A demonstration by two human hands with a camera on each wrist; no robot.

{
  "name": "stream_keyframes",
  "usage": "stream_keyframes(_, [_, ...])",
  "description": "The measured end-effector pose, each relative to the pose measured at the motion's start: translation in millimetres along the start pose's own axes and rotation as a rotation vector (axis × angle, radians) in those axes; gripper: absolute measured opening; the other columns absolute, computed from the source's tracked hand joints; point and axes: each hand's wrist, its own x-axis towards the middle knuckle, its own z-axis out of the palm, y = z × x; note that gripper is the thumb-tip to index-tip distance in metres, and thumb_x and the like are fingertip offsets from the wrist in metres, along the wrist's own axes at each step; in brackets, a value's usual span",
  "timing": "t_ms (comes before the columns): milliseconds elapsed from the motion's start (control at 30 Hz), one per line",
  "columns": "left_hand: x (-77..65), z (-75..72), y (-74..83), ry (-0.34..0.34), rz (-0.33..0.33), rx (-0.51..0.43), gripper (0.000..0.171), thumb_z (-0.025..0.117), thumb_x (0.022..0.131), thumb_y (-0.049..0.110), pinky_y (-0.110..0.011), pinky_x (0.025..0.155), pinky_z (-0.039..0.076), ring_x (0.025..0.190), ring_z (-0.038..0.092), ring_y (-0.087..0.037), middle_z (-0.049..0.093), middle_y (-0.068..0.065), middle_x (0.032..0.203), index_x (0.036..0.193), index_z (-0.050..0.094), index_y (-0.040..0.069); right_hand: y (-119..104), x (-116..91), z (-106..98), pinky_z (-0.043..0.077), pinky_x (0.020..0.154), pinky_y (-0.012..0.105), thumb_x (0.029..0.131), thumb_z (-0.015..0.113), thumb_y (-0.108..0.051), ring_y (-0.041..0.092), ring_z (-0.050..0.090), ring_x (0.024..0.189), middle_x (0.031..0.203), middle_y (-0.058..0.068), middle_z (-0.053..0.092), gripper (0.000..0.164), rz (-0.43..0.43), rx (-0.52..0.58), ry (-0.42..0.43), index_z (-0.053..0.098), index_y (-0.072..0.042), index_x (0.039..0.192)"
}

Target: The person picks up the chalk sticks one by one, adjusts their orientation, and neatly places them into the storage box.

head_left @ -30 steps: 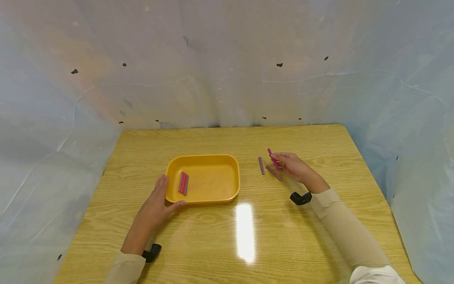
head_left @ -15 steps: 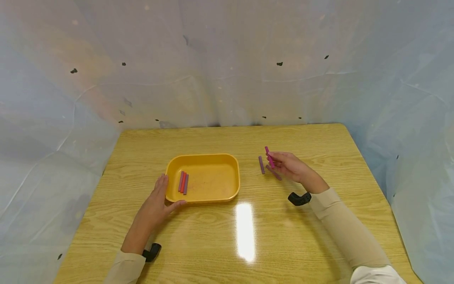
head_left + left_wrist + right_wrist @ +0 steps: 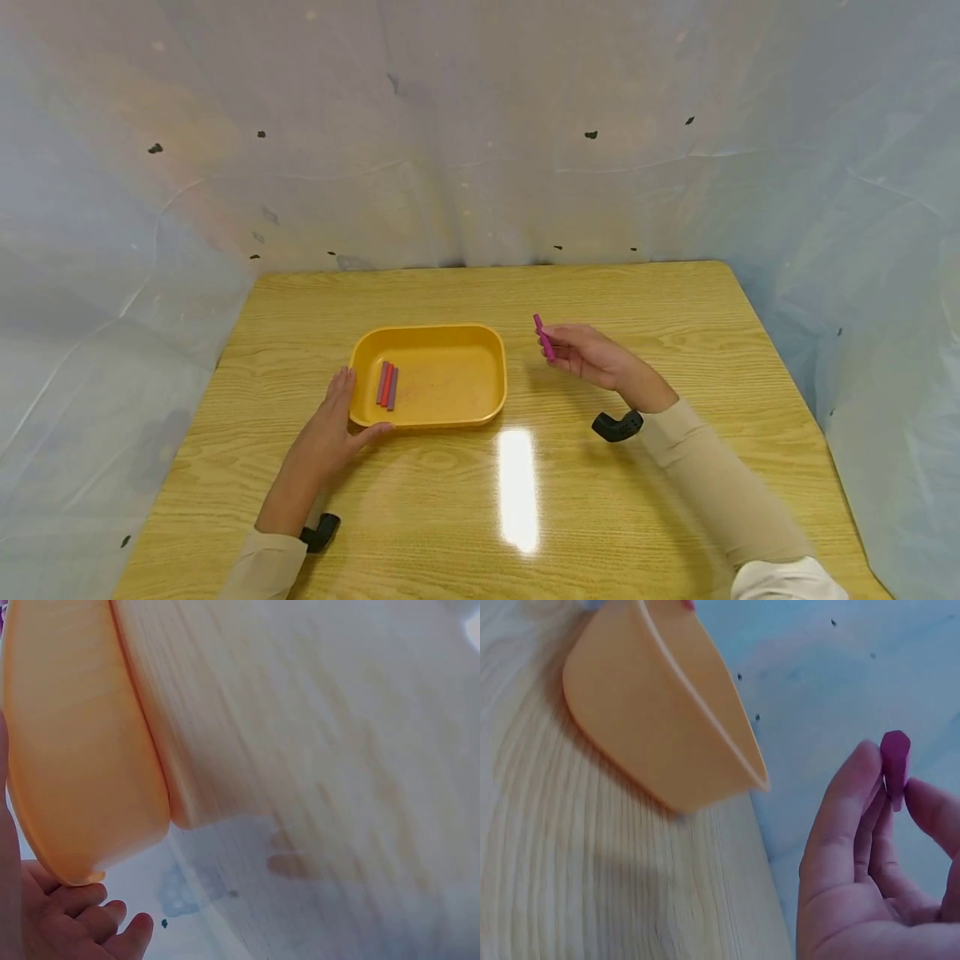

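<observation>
A magenta crayon (image 3: 545,340) is pinched between the thumb and fingertips of my right hand (image 3: 592,358), raised over the table to the right of the yellow tray (image 3: 453,375). Its six-sided end faces the camera in the right wrist view, where the tray wall (image 3: 630,720) rises beside it. My left hand (image 3: 326,433) lies against the tray's left end, fingers extended along the side and thumb by the front rim. Inside the tray, at the left, a red crayon (image 3: 387,386) lies between two purple crayons (image 3: 393,390). My right hand covers the spot where two more purple crayons lay.
The wood-grain table (image 3: 420,508) extends around the tray, with a bright light reflection (image 3: 517,492) in front. Pale plastic sheeting (image 3: 480,167) hangs behind the table and at both sides.
My right hand has moved left toward the tray with the magenta crayon, now covering the place of the two purple crayons on the table. My left hand and the tray stay put.
</observation>
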Motion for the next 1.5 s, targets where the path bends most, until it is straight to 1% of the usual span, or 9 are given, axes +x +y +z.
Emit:
stream_keyframes(167, [0.7,-0.6,0.7,-0.006,0.000,-0.001,0.111,0.054,0.077,0.070,-0.055,0.106,0.021,0.141,0.002,-0.027,-0.003,-0.012,0.155,0.149,-0.005,0.010,7,9,19,0.051,0.084,0.030,0.099,0.047,-0.012,0.015,0.064,0.085,0.096,0.008,0.063,0.021,0.018,-0.003,-0.068,0.059,0.002,0.108])
stream_keyframes(300, [1.9,-0.5,1.8,-0.010,0.007,-0.008,0.111,0.053,0.077,0.070,-0.055,0.106,0.021,0.141,0.002,-0.027,-0.002,-0.012,0.155,0.149,-0.004,0.010,13,18,33,0.047,0.090,0.036,0.098,0.047,-0.012,0.018,0.064,0.089,0.098,0.012,0.063,0.027,0.017,-0.044,-0.108,0.054,0.008,0.115])
stream_keyframes(433, [2.9,-1.2,1.7,-0.014,0.009,-0.011,0.110,0.054,0.077,0.069,-0.055,0.106,0.021,0.141,0.002,-0.028,-0.002,-0.013,0.155,0.149,-0.004,0.009,17,27,47,0.046,0.091,0.041,0.097,0.050,-0.014,0.020,0.064,0.090,0.097,0.012,0.064,0.026,0.015,-0.101,-0.089,0.056,0.006,0.113])
stream_keyframes(700, [4.2,-2.2,0.0,-0.009,0.013,-0.007,0.110,0.054,0.078,0.069,-0.055,0.106,0.020,0.141,0.002,-0.029,-0.003,-0.012,0.155,0.149,-0.003,0.007,21,43,72,0.050,0.087,0.039,0.097,0.050,-0.015,0.022,0.061,0.095,0.102,0.011,0.062,0.029,0.017,-0.161,-0.094,0.055,0.006,0.117])
stream_keyframes(867, [4.5,-1.7,-1.5,-0.011,0.006,-0.010,0.111,0.054,0.077,0.070,-0.054,0.107,0.020,0.141,0.001,-0.027,-0.008,-0.006,0.154,0.149,-0.004,0.009,25,52,85,0.050,0.087,0.037,0.097,0.050,-0.015,0.021,0.061,0.095,0.104,0.010,0.062,0.033,0.026,-0.174,-0.090,0.052,0.007,0.122])
stream_keyframes(1067, [4.8,-1.4,-1.9,-0.016,0.005,-0.020,0.110,0.054,0.077,0.070,-0.054,0.107,0.020,0.141,-0.001,-0.026,-0.008,-0.006,0.154,0.149,-0.005,0.010,32,61,98,0.051,0.084,0.035,0.097,0.051,-0.015,0.023,0.060,0.096,0.104,0.009,0.063,0.036,0.040,-0.172,-0.065,0.049,0.008,0.125])
stream_keyframes(1267, [5.3,-1.5,-2.5,-0.012,0.005,-0.013,0.110,0.053,0.077,0.070,-0.054,0.107,0.020,0.141,0.000,-0.026,-0.004,-0.010,0.155,0.149,-0.005,0.011,38,70,109,0.052,0.082,0.033,0.097,0.051,-0.016,0.029,0.056,0.103,0.113,0.017,0.060,0.036,0.041,-0.177,-0.047,0.050,0.008,0.125])
stream_keyframes(1400, [5.9,-0.5,-3.4,-0.011,0.003,-0.012,0.110,0.053,0.077,0.071,-0.054,0.106,0.020,0.141,0.001,-0.026,-0.004,-0.010,0.155,0.149,-0.004,0.010,44,78,113,0.053,0.081,0.034,0.096,0.052,-0.015,0.030,0.057,0.102,0.110,0.017,0.062,0.036,0.048,-0.176,-0.030,0.051,0.008,0.124])
stream_keyframes(1500, [6.2,0.1,-3.5,-0.016,-0.003,-0.011,0.111,0.052,0.077,0.071,-0.055,0.106,0.020,0.141,0.000,-0.026,-0.005,-0.009,0.155,0.149,-0.005,0.011,48,83,117,0.053,0.081,0.035,0.096,0.054,-0.016,0.033,0.056,0.104,0.101,0.010,0.065,0.037,0.054,-0.177,-0.022,0.051,0.009,0.124])
